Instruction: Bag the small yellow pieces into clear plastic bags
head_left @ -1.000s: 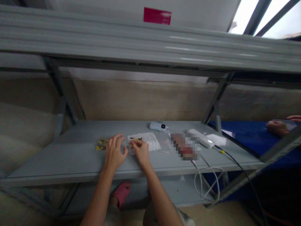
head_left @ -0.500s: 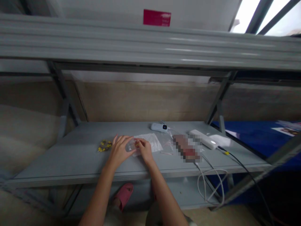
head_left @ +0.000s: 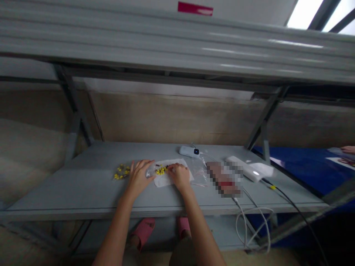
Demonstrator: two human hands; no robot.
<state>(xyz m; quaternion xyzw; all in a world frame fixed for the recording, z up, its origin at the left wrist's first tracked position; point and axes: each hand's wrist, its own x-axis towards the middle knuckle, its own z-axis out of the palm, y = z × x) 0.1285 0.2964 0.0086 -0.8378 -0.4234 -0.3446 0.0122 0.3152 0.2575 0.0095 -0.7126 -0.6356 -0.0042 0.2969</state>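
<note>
Yellow beads [head_left: 160, 170] on white sheet [head_left: 166, 180] mid-shelf, between both flat, open hands.

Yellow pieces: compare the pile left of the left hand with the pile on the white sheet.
The left pile lies bare on the grey shelf, untouched; the sheet pile rests on the white sheet, between the left hand and right hand. The left pile spreads wider; the sheet pile is tighter. Both are small yellow pieces.

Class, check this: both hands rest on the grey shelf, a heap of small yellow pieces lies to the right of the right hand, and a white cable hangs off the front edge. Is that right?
Not quite. The head view shows the heap of small yellow pieces to the left of the left hand, not right of the right hand. The grey shelf and white cable are as stated.
</note>
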